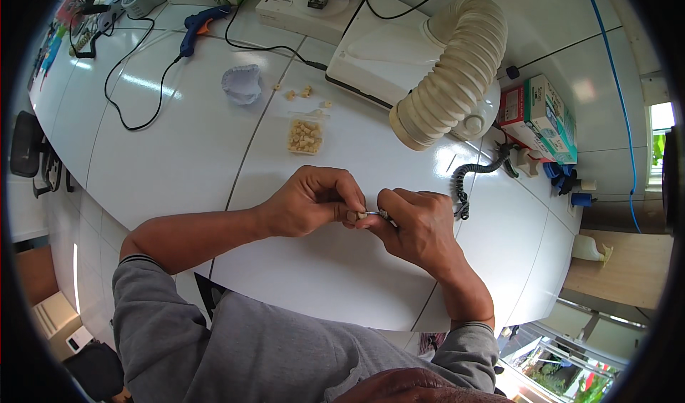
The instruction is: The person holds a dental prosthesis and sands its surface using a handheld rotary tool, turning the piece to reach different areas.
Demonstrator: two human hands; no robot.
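Both my hands meet over the white tiled tabletop. My left hand (314, 199) pinches a small beige tooth-like piece (362, 216) between thumb and fingertips. Curled round a slim metal-tipped tool, which looks like a rotary handpiece (383, 214), my right hand (421, 224) holds its tip against or very close to the piece; most of the tool is hidden in the fist. Beyond my left hand lies a clear plastic bag (305, 137) full of similar beige pieces, with several loose pieces (307, 91) behind it. A pale dental cast (242, 84) sits to their left.
A ribbed cream hose (457, 67) arches from a white machine (382, 39) beyond my right hand. A black coiled cord (467, 178) runs near my right wrist. A blue glue gun (200, 28) with a looping cable lies far left. Boxes (546, 117) stand at the right.
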